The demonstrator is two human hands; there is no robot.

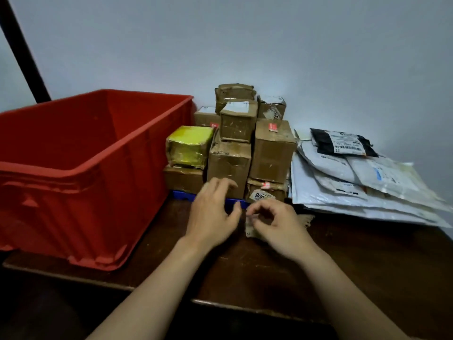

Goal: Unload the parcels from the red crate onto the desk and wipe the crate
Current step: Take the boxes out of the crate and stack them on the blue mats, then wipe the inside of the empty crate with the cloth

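A red crate (pixel 85 168) stands on the left end of a dark wooden desk (pixel 343 266), its near corner at the desk's front edge; the part of its inside that shows is plain red plastic. Just beside its right wall, a stack of cardboard boxes (pixel 272 148) sits against the grey wall (pixel 245 45), piled several high. A yellow parcel (pixel 188 146) lies on a low box at the stack's left side. A blue tray (pixel 183 195) shows under the front of the stack.

In front of the boxes, the left hand (pixel 210 217) hovers over the desk with its fingers loosely spread, holding nothing. Close to its right, the right hand (pixel 279 227) pinches a small pale scrap (pixel 250 227) between thumb and forefinger, the other fingers curled. It may be paper or cloth; the view is too blurred to tell.

Further right, a heap of white mailing bags (pixel 343 182) lies flat on the desk, touching the boxes' right side, with a black bag (pixel 326 141) on top
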